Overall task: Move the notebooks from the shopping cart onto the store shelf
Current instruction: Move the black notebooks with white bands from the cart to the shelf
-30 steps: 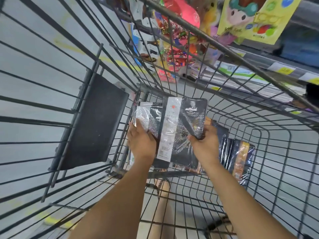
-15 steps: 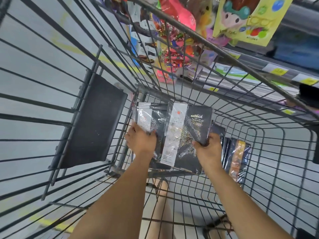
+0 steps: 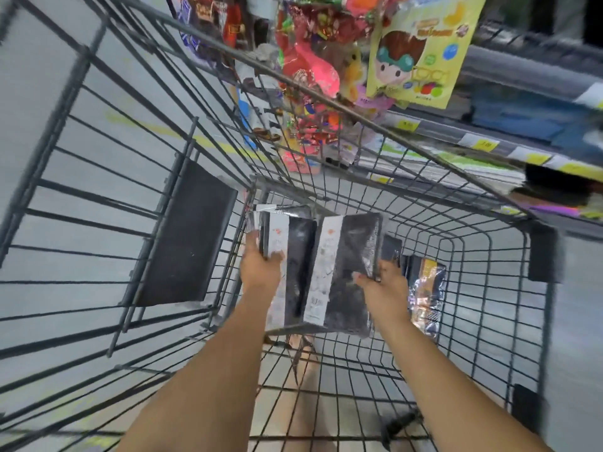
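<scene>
A left hand [image 3: 261, 269] and a right hand [image 3: 385, 285] each grip one side of a loose, plastic-wrapped stack of notebooks [image 3: 346, 272], held low inside the shopping cart [image 3: 541, 252] near its far left corner. Spare notebooks [image 3: 424, 282] lie toward the right wall. The slick wrap and uneven stack could let copies slide free, or catch the cart's rim on the way to the shelf [image 3: 489, 138].

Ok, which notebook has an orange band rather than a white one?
The loose notebook lying in the cart right of the right hand; the held notebooks show white bands.
</scene>
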The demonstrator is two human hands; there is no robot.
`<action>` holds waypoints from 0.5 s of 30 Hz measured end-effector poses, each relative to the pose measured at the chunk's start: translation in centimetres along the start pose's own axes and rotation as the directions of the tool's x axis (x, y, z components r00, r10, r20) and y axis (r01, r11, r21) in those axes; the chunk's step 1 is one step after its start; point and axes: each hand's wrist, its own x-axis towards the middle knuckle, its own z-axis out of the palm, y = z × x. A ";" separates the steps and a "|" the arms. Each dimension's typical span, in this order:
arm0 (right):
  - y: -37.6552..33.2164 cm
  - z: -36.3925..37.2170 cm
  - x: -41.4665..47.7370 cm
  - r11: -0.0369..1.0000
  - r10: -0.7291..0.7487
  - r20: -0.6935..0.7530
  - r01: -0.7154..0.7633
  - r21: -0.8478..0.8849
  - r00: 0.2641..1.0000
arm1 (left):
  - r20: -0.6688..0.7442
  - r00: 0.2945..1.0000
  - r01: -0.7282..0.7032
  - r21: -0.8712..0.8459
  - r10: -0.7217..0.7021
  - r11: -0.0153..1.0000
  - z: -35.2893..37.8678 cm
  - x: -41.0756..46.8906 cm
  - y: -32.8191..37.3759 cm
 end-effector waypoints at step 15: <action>-2.6 -17.1 -10.6 0.936 -0.309 -0.041 0.312 0.164 0.950 | -0.192 0.931 -0.345 -0.182 0.311 0.921 -5.5 -20.0 7.3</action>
